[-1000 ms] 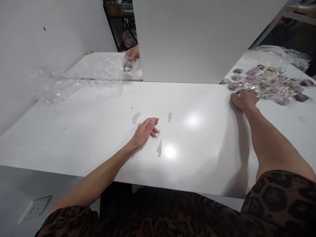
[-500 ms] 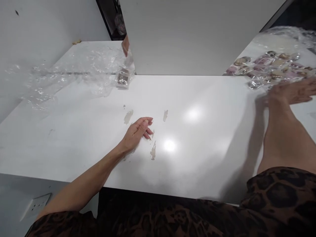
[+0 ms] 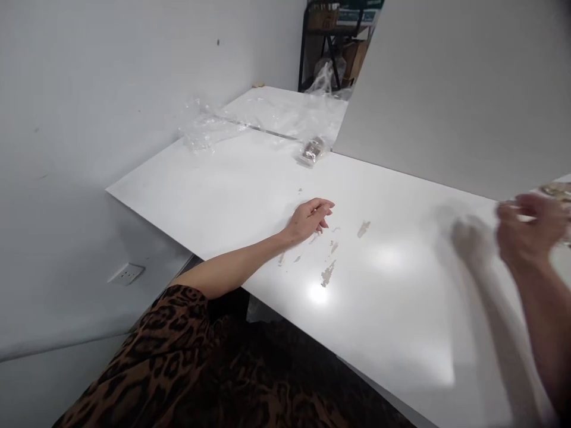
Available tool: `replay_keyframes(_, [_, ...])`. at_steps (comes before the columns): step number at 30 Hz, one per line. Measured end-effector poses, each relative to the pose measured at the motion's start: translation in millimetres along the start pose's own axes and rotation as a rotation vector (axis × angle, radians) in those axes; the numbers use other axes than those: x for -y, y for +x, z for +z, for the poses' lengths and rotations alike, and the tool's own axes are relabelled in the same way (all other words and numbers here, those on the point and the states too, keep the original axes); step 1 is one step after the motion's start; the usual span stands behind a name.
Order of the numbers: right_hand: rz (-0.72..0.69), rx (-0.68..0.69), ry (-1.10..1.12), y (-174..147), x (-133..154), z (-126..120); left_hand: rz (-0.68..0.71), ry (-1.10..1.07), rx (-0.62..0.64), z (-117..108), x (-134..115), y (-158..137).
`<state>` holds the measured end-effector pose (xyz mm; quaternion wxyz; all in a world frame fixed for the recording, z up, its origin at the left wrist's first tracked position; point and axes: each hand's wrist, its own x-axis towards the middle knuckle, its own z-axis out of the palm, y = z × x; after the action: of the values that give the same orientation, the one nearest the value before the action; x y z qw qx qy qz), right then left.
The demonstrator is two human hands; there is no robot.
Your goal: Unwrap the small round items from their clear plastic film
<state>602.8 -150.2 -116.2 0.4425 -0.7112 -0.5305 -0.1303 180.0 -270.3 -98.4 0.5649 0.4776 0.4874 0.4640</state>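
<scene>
White tabletop (image 3: 379, 321) under our left hand (image 3: 309, 219): fingers loosely parted, nothing seen held. Our right hand (image 3: 530, 229) has shifted and blurs; its grip we cannot tell. Wrapped pieces (image 3: 558, 189) behind it, now mostly out of view, hence contact unconfirmed. Beyond the left hand, a clear packet (image 3: 311, 151).

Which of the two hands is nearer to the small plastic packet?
The left hand, just below the packet in the picture; the blurred right hand is far right.
</scene>
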Motion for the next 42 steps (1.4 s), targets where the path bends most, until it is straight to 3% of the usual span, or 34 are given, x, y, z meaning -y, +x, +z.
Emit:
replay_keyframes(2, [0.006, 0.261, 0.132, -22, 49, 18, -0.011, -0.042, -0.045, -1, 0, 4])
replay_keyframes(5, [-0.258, 0.548, 0.299, -60, 145, 53, 0.002, -0.060, -0.089, -6, 1, 9])
replay_keyframes(9, [-0.469, 0.710, 0.189, -91, 267, 107, 0.035, -0.062, -0.148, -13, 1, 15])
replay_keyframes(11, [-0.474, 0.734, 0.109, -96, 308, 131, 0.044, -0.074, -0.173, -15, 1, 19])
replay_keyframes(13, [-0.461, 0.730, 0.082, -96, 332, 150, 0.058, -0.088, -0.190, -17, 3, 24])
replay_keyframes(16, [-0.395, 0.679, 0.196, -90, 339, 167, 0.087, -0.081, -0.192, -17, 8, 29])
replay_keyframes(19, [-0.130, 0.561, 0.518, -83, 324, 158, 0.082, -0.089, -0.179, -16, 7, 32])
replay_keyframes(23, [0.428, 0.565, 1.105, -89, 295, 103, -0.076, -0.271, -0.177, -14, -2, 32])
replay_keyframes(27, [0.689, 0.664, 1.349, -119, 272, 31, -0.144, -0.565, -0.051, -15, -11, 30])
replay_keyframes(32, [0.737, 0.786, 1.291, -166, 261, -22, 0.033, -0.695, 0.176, -20, -11, 20])
replay_keyframes(36, [0.687, 0.832, 1.246, -186, 258, -33, 0.035, -0.719, 0.155, -26, -12, 11])
replay_keyframes(42, [0.520, 0.773, 1.310, -189, 254, -39, -0.071, -0.653, 0.179, -31, -9, 9])
